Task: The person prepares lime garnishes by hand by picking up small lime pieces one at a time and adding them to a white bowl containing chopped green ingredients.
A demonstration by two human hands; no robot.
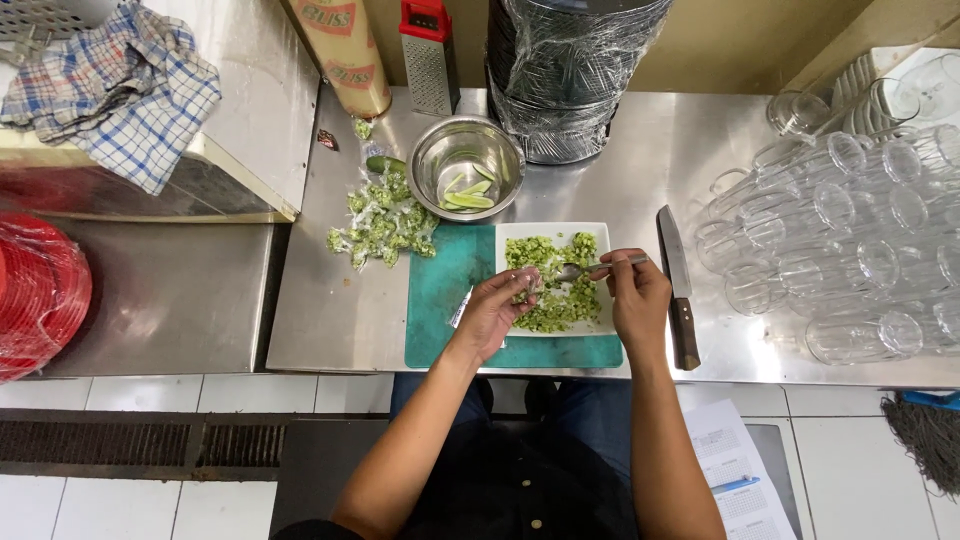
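Note:
A white square plate (603,235) heaped with chopped green vegetable pieces (553,283) sits on a teal cutting board (448,300). My right hand (637,297) grips a metal spoon (588,268) whose bowl rests over the green pieces. My left hand (495,309) pinches a green piece at the plate's left edge, right beside the spoon's bowl. Behind the board stands a steel bowl (430,160) with a few pale green slices (468,196) inside.
A wooden-handled knife (679,284) lies right of the plate. Green scraps on clear plastic (382,222) lie left of the bowl. Many upturned glasses (850,230) crowd the right. At the back stand a box grater (429,55), a wrapped pot stack (568,70), a checked cloth (120,85).

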